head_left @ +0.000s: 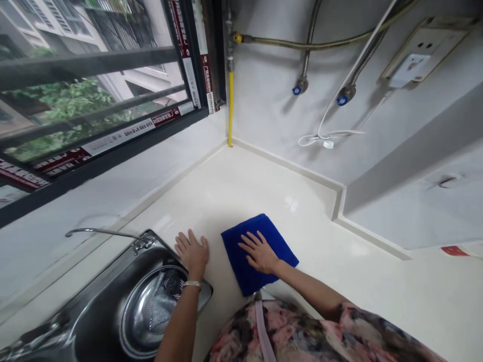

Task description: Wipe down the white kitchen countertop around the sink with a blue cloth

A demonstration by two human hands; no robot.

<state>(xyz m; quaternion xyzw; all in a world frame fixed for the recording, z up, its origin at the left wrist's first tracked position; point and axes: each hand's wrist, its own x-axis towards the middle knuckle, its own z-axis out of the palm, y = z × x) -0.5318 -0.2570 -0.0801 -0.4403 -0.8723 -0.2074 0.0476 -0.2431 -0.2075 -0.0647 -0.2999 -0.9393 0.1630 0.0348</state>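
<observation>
A blue cloth (277,240) lies spread out on the pale countertop (241,186). My right hand (260,253) rests flat on top of it, fingers stretched and apart. To the left, my left hand (193,253) has its fingers spread over the countertop beside the sink's edge, with nothing in it. A bracelet circles that wrist. The cloth's near edge reaches almost to the front of the counter, by my patterned clothing.
A steel sink (101,301) holding a round metal basin (130,322) is at the lower left, with a thin faucet (105,231) behind it. A yellow pipe (231,105) meets the counter in the corner. A plugged-in adapter (409,69) and a cable hang on the wall.
</observation>
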